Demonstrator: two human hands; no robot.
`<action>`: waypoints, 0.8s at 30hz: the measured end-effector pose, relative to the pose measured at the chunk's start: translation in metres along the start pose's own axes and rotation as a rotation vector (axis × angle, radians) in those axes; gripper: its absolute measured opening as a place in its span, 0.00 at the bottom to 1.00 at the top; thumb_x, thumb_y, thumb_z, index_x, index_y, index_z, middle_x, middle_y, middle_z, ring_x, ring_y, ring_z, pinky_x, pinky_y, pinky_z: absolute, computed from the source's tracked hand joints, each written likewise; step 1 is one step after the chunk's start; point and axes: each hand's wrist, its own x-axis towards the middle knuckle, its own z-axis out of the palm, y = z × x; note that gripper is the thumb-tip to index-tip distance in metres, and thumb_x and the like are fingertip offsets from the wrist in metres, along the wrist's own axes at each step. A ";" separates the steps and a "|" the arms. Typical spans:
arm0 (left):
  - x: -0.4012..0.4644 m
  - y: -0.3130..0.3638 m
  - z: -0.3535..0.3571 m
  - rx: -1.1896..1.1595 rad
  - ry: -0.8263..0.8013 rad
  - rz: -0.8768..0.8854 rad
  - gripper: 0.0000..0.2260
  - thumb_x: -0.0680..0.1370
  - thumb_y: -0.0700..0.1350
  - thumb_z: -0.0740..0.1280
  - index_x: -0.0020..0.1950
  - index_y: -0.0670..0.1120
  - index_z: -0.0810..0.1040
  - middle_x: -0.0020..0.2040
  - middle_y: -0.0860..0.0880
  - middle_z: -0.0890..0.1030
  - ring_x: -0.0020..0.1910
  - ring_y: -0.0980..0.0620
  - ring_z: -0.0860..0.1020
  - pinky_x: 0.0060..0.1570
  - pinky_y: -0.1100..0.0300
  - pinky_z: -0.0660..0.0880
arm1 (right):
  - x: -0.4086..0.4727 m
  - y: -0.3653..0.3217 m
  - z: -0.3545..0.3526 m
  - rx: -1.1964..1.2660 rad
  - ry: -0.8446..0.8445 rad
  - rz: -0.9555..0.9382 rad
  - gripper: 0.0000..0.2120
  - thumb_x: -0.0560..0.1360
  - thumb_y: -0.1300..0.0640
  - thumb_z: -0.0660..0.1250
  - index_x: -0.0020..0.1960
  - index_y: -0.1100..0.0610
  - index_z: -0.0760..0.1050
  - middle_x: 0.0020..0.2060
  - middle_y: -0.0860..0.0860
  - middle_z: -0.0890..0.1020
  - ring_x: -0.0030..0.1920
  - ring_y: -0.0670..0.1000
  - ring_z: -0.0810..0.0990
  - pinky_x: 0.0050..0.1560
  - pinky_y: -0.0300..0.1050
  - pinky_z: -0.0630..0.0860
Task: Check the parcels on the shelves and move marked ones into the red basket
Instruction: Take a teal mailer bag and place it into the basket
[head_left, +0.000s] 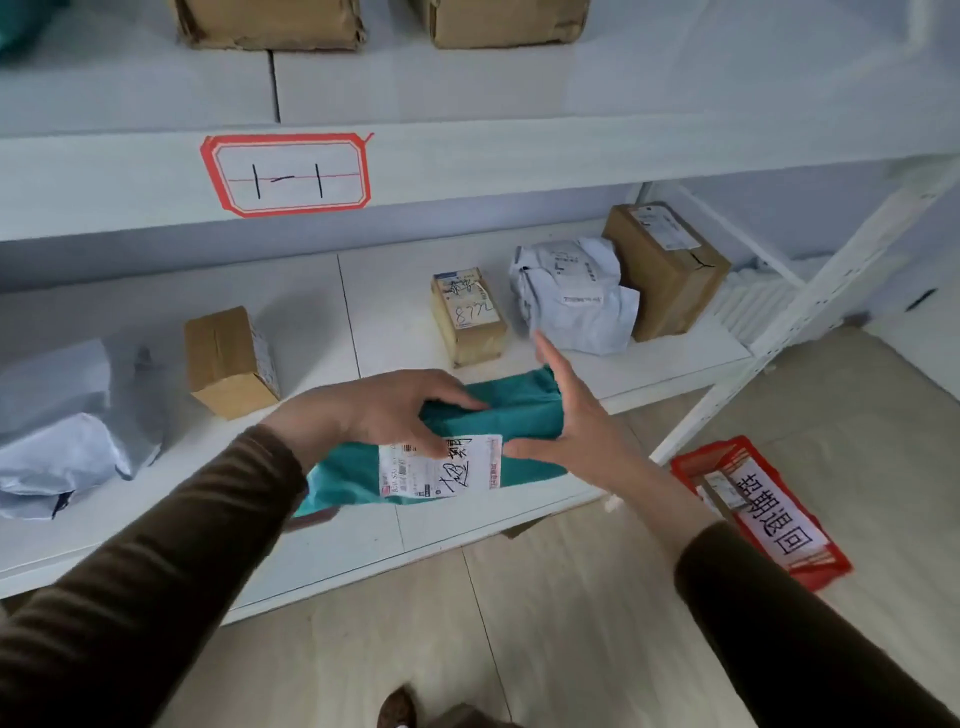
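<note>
A teal soft parcel (511, 415) lies at the front of the lower white shelf (395, 322), its white label with handwritten black characters facing up. My left hand (395, 410) grips the parcel from above, fingers curled over its top edge. My right hand (576, 421) rests against the parcel's right end with fingers spread and the thumb touching the label. The red basket (810, 564) stands on the floor at the right, with a white sign in large black characters on its rim and a parcel inside.
On the same shelf lie a small brown box (228, 361), a labelled small box (467, 317), a crumpled grey bag (571, 293), a larger brown box (667, 270) and grey bags (57, 431) at the left. Two brown boxes sit on the upper shelf, tagged "1-1". Wooden floor below.
</note>
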 end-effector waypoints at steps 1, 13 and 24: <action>0.004 0.006 -0.002 0.040 -0.041 0.012 0.27 0.77 0.43 0.76 0.75 0.58 0.77 0.73 0.59 0.71 0.70 0.57 0.71 0.69 0.65 0.64 | -0.004 0.003 -0.006 0.107 -0.084 0.057 0.57 0.68 0.42 0.81 0.82 0.32 0.44 0.81 0.44 0.61 0.78 0.45 0.65 0.74 0.50 0.69; 0.070 0.026 0.067 -0.115 0.785 0.287 0.28 0.80 0.44 0.73 0.79 0.51 0.70 0.82 0.48 0.66 0.82 0.46 0.62 0.80 0.48 0.59 | -0.094 0.064 0.007 0.894 0.441 0.582 0.21 0.78 0.53 0.75 0.69 0.49 0.76 0.61 0.51 0.85 0.55 0.49 0.87 0.51 0.48 0.85; 0.131 0.147 0.214 -0.890 0.146 -0.063 0.43 0.75 0.61 0.75 0.82 0.65 0.53 0.82 0.55 0.64 0.80 0.48 0.66 0.76 0.39 0.67 | -0.195 0.121 -0.032 1.129 0.667 0.662 0.22 0.80 0.49 0.71 0.73 0.46 0.75 0.61 0.48 0.86 0.62 0.52 0.85 0.51 0.49 0.85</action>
